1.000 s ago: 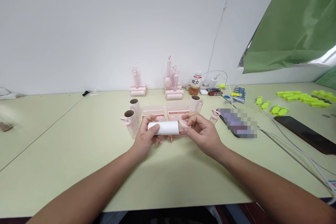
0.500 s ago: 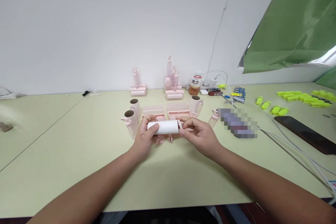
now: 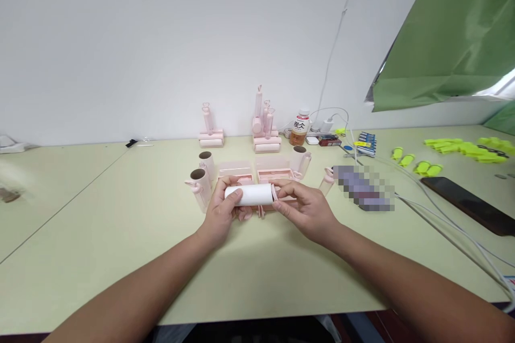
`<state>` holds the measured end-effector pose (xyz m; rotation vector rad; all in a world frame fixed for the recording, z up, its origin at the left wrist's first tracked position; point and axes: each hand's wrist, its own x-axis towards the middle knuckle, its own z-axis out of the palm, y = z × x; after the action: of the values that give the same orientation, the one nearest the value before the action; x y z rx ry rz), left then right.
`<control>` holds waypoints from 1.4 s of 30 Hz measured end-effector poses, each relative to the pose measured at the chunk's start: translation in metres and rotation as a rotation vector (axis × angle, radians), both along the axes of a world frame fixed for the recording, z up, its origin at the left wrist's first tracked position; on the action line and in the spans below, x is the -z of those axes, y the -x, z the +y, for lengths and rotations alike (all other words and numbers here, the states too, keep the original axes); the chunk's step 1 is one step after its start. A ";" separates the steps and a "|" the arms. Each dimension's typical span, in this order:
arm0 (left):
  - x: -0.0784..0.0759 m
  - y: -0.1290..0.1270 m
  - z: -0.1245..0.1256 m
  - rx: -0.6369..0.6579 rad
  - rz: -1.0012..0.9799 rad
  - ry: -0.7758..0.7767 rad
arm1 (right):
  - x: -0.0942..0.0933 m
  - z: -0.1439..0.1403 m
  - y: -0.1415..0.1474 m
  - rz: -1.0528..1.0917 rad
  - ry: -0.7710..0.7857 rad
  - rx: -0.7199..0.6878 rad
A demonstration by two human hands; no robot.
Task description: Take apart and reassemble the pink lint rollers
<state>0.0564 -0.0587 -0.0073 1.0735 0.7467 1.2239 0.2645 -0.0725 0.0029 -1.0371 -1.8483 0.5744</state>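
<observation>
Left hand: the left hand (image 3: pixel 222 209) is wrapped around the left end of a white paper roll shaped like a tube (image 3: pixel 248 194), thumb on top.
Right hand: the right hand (image 3: pixel 304 208) pinches a small pink plastic piece (image 3: pixel 275 193) tight against the right end of the roll.
Roll: it lies sideways, held just above the pale green table (image 3: pixel 120 214), in front of two open pink boxes (image 3: pixel 257 170).
Close by: white rolls with brown cardboard middles (image 3: pixel 201 181) stand up just left of the hands.
Further back: pink roller handles (image 3: pixel 263 123) stand by the wall, next to a small bottle with an orange drink (image 3: pixel 300 128).
Far right: bright yellow-green plastic bits (image 3: pixel 466 150) and a flat black phone (image 3: pixel 469 204).
</observation>
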 end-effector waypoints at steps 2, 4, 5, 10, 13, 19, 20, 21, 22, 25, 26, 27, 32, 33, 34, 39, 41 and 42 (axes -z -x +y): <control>0.000 0.000 0.000 -0.004 0.003 -0.006 | 0.000 0.000 0.000 -0.017 -0.024 -0.007; -0.001 0.000 -0.001 -0.001 0.017 -0.013 | -0.001 0.000 0.000 -0.024 -0.044 -0.011; 0.000 0.001 -0.002 0.000 0.029 -0.019 | -0.001 0.000 0.000 -0.027 -0.050 -0.009; 0.005 0.003 -0.001 0.055 0.133 -0.092 | 0.000 0.002 -0.002 0.015 -0.044 0.013; 0.007 0.005 -0.001 0.116 0.253 -0.234 | 0.003 0.005 -0.002 0.134 -0.027 0.020; 0.003 0.008 -0.006 0.110 0.585 -0.403 | 0.005 0.004 0.000 0.350 0.003 -0.070; 0.002 0.008 -0.006 0.106 0.582 -0.398 | 0.004 0.003 0.001 0.367 0.015 -0.083; 0.002 0.008 -0.007 0.101 0.569 -0.386 | 0.003 0.002 0.001 0.379 0.026 -0.089; 0.003 0.008 -0.007 0.094 0.552 -0.373 | 0.002 0.002 0.001 0.389 0.027 -0.088; 0.005 0.007 -0.006 0.075 0.509 -0.334 | -0.001 0.002 -0.001 0.409 -0.042 -0.035; 0.007 0.006 -0.006 0.074 0.492 -0.325 | -0.002 0.001 -0.001 0.412 -0.069 -0.018; 0.008 0.006 -0.005 0.074 0.473 -0.320 | -0.002 0.001 -0.002 0.395 -0.073 -0.019; 0.009 0.009 -0.003 0.176 0.403 -0.366 | 0.002 -0.002 0.001 0.252 0.073 -0.183; 0.007 0.011 -0.003 0.223 0.426 -0.414 | 0.003 -0.002 0.002 0.286 0.102 -0.208; 0.005 0.012 -0.004 0.272 0.472 -0.468 | 0.004 -0.002 0.003 0.334 0.134 -0.231; -0.001 0.015 -0.010 0.395 0.825 -0.580 | 0.005 0.002 0.004 0.457 0.264 -0.304; -0.001 0.014 -0.011 0.322 0.902 -0.579 | 0.006 0.002 0.004 0.427 0.299 -0.323; 0.000 0.013 -0.011 0.269 0.923 -0.587 | 0.006 0.002 0.004 0.398 0.318 -0.346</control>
<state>0.0435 -0.0696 -0.0069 2.2145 0.8933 0.6742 0.2601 -0.0709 -0.0034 -0.7300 -1.6134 1.2200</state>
